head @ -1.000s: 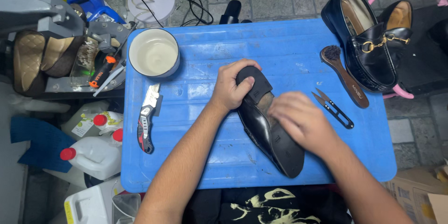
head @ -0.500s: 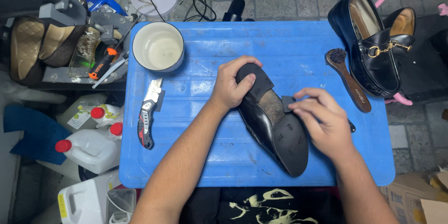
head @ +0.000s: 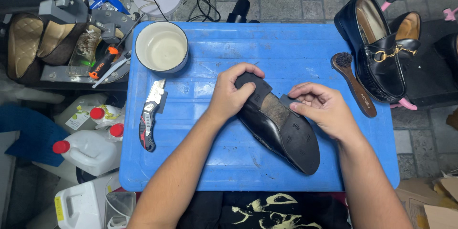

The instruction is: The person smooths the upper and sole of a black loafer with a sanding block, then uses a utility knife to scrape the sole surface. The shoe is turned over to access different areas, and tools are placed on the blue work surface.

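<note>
A black shoe (head: 281, 131) lies sole-up in the middle of the blue bench (head: 286, 47). The left hand (head: 231, 93) is closed around its heel end, fingers curled over the heel. The right hand (head: 324, 107) pinches a small dark rubber piece (head: 287, 101) against the sole. A utility knife (head: 150, 114) lies to the left, below a white bowl (head: 161, 47); a brush (head: 353, 83) rests beside a black loafer (head: 377, 50)

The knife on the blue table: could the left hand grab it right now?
Probably yes, once it lets go. The knife lies in the open beside the left hand, but that hand is holding the shoe heel.
</note>
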